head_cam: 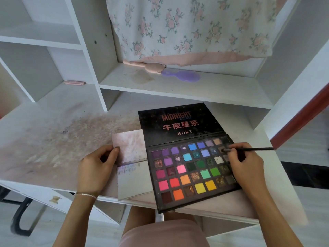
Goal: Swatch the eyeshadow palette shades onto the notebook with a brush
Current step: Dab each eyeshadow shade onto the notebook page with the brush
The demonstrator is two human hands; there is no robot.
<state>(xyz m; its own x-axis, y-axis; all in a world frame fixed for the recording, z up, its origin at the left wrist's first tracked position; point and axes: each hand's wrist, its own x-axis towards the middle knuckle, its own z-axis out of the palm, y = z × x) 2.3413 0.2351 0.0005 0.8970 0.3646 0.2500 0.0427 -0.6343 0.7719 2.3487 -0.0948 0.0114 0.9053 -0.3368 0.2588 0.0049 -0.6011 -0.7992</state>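
An open eyeshadow palette [192,172] lies on the white, powder-stained surface [58,139], its near edge overhanging the front. Its black lid lies flat behind the pans and reads "MIDNIGHT" in red capitals with a smaller blue script word across it that is too blurred to read, then four red Chinese characters "午夜星系", then "HDKT" in pale letters. The pans run in rows of purples and blues at the back, greens, pinks and white in the middle, reds, oranges and yellows toward the front, several with glittery or broken fills. The right hand [246,165] rests over the palette's right edge, its grip clamped on a thin dark brush [252,149]; the handle points right, and the tip sits in a brownish pan in the back right corner. Just left of the palette, touching its side, lies the small notebook [130,163], open, the far page smudged pink-grey and the near page carrying a short row of faint purple and blue swatches along its top. The left hand [97,169], a thin bracelet [85,194] at its wrist, has its grip closed on the notebook's left edge, thumb on the far page. On the shelf behind lie a pink handled object [144,64] and a purple hairbrush [183,77], under a floral cloth [187,25].
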